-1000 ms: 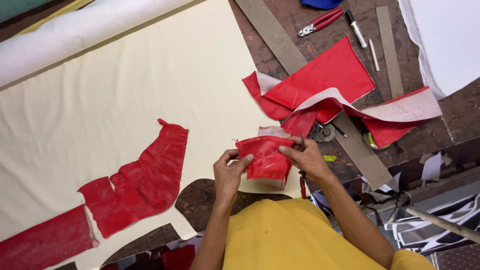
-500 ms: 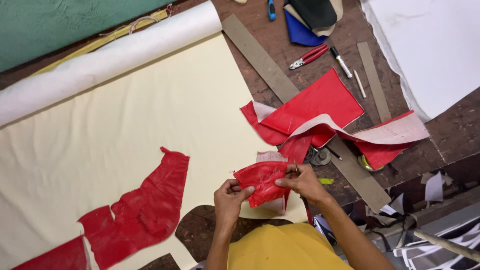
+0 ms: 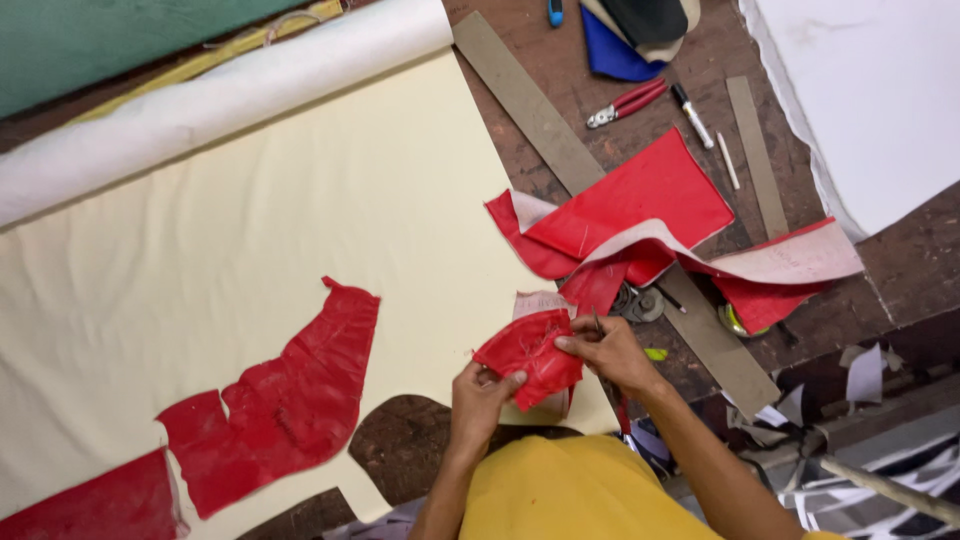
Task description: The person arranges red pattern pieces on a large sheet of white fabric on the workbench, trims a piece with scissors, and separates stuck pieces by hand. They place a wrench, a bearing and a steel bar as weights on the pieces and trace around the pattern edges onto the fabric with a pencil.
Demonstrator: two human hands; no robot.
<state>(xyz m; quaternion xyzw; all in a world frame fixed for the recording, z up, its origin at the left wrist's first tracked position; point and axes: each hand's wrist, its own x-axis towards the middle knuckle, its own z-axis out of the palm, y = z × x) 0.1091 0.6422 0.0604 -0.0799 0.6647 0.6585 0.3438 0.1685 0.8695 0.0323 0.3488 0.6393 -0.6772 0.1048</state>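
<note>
My left hand and my right hand both grip a small crumpled red leather piece held just above the near edge of the cream sheet. The left hand pinches its lower left corner, the right hand its right edge, with a thin dark tool tip showing at the right fingers. A pale backing layer shows under the red piece. A long red cut-out shape lies flat on the cream sheet to the left.
A heap of red and pale leather offcuts lies to the right over a long grey strip. Red-handled pliers, a pen and a blue piece sit further back. A white roll borders the sheet.
The camera view has shifted down, showing more of the far table. My hands have turned the red piece slightly and kept hold of it.
</note>
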